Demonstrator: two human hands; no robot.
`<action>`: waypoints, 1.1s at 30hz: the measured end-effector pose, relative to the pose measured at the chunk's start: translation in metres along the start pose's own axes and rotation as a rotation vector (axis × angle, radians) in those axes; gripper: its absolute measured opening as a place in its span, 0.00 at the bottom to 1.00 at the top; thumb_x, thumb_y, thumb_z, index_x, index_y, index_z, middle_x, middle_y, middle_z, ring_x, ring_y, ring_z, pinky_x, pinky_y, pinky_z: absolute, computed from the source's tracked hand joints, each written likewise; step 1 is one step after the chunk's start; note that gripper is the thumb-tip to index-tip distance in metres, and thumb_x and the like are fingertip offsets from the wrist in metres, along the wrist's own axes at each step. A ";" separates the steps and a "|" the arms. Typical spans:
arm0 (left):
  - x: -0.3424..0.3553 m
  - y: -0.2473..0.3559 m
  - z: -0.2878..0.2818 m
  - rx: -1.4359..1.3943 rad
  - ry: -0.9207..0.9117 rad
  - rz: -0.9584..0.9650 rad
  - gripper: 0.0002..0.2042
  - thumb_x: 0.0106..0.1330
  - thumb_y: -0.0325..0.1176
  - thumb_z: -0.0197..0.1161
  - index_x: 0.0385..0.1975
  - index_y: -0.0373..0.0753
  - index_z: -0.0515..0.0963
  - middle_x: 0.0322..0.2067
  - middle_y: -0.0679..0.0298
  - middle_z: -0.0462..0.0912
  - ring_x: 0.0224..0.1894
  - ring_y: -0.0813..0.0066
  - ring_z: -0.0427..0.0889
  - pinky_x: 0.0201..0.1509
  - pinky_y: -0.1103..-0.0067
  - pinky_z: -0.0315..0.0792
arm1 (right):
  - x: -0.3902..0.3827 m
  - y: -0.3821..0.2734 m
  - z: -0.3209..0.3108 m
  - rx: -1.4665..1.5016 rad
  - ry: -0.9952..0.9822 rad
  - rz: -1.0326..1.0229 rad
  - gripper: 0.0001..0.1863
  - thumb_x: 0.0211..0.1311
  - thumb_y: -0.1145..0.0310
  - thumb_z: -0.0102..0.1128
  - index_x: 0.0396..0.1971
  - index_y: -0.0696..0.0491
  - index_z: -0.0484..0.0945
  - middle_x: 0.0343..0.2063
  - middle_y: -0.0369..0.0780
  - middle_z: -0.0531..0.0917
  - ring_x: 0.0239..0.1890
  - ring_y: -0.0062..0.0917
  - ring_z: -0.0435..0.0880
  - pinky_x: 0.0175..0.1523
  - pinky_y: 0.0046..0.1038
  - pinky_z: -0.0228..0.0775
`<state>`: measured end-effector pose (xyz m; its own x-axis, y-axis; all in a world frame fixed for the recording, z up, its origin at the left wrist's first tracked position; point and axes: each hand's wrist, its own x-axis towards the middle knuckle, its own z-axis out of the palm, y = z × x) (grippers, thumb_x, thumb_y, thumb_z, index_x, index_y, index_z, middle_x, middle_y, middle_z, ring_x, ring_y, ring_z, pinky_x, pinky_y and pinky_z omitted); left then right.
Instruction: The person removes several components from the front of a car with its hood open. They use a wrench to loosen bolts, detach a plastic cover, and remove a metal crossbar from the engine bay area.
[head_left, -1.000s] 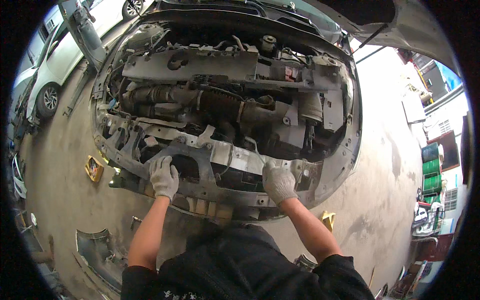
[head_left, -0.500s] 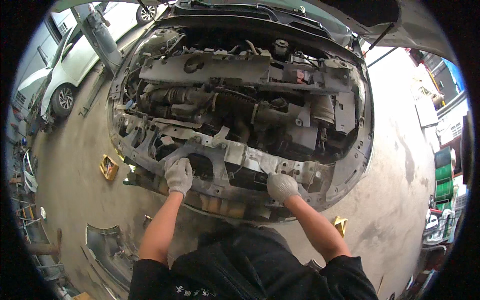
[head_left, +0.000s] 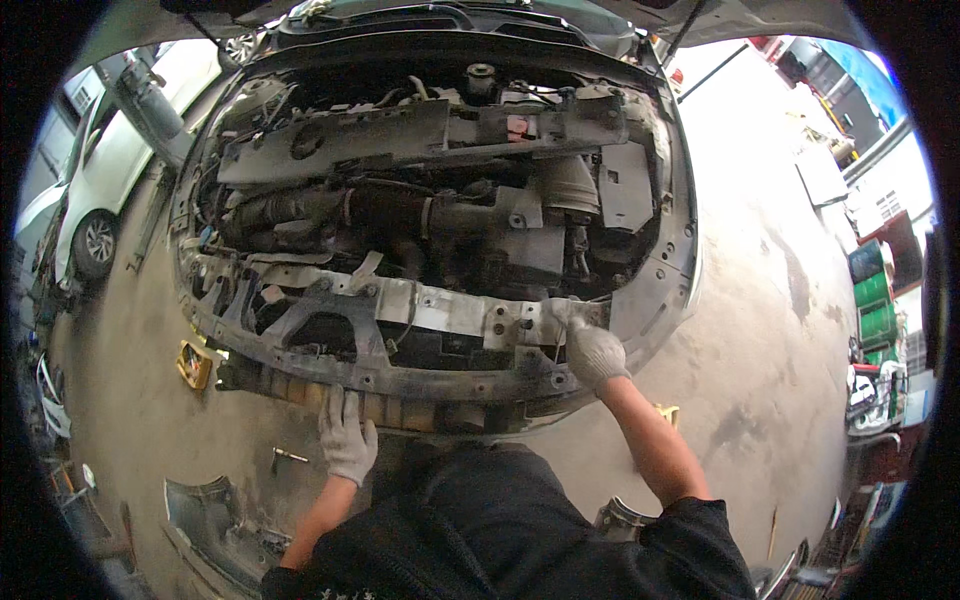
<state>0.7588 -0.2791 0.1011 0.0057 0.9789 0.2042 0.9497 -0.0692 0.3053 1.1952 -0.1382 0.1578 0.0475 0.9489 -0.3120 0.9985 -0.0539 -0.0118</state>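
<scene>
A car's front end fills the middle, its bonnet raised and its outer bumper off. My left hand (head_left: 347,440), in a pale knitted glove, lies with fingers stretched out against the lower front edge, by the yellowish-brown bar (head_left: 385,410). It holds nothing that I can see. My right hand (head_left: 597,355), gloved too, is closed at the right part of the silvery crossmember (head_left: 455,312). A thin, slender piece shows beside its fingers, too blurred to name. Left of it runs the dark plastic front frame (head_left: 370,335) with its openings.
The dusty engine cover (head_left: 340,145) and air duct lie behind the crossmember. A yellow piece (head_left: 195,366) rests on the floor to the left, near a hammer-like tool (head_left: 290,455) and a dark curved panel (head_left: 200,510). A white car (head_left: 130,170) stands far left; green drums (head_left: 878,320) stand right.
My left hand has come off the dark frame and down to the lower front edge, its fingers now straightened. My right hand has moved right along the crossmember. The view has shifted too.
</scene>
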 end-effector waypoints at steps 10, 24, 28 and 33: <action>-0.167 -0.015 0.000 -0.331 -0.275 -0.936 0.22 0.65 0.42 0.56 0.54 0.36 0.75 0.53 0.47 0.80 0.56 0.47 0.77 0.60 0.62 0.70 | 0.001 -0.015 0.000 -0.020 0.097 -0.271 0.12 0.65 0.64 0.51 0.43 0.54 0.76 0.26 0.50 0.84 0.33 0.48 0.85 0.37 0.48 0.76; -0.319 -0.139 0.007 -0.500 -0.613 -1.207 0.25 0.61 0.48 0.56 0.53 0.37 0.80 0.51 0.46 0.82 0.55 0.48 0.79 0.59 0.63 0.71 | -0.035 -0.243 0.040 0.069 0.007 -0.572 0.26 0.60 0.48 0.62 0.46 0.55 0.76 0.40 0.47 0.83 0.40 0.46 0.85 0.44 0.45 0.77; -0.319 -0.194 -0.019 -0.514 -0.572 -1.185 0.26 0.61 0.49 0.57 0.51 0.35 0.80 0.49 0.44 0.82 0.54 0.47 0.80 0.57 0.64 0.72 | -0.052 -0.256 0.033 0.116 0.170 -0.511 0.16 0.62 0.53 0.59 0.35 0.52 0.80 0.34 0.50 0.84 0.38 0.48 0.83 0.42 0.47 0.74; -0.375 -0.298 -0.047 -0.520 -0.436 -1.275 0.22 0.59 0.46 0.58 0.43 0.33 0.83 0.40 0.44 0.85 0.46 0.47 0.84 0.53 0.64 0.74 | -0.050 -0.287 0.042 0.256 0.454 -0.205 0.16 0.65 0.61 0.55 0.47 0.52 0.80 0.33 0.51 0.84 0.36 0.50 0.84 0.41 0.46 0.75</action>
<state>0.4590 -0.6344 -0.0229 -0.5595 0.3995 -0.7262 0.1626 0.9120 0.3765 0.9049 -0.1831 0.1365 -0.0831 0.9835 0.1605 0.9526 0.1257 -0.2771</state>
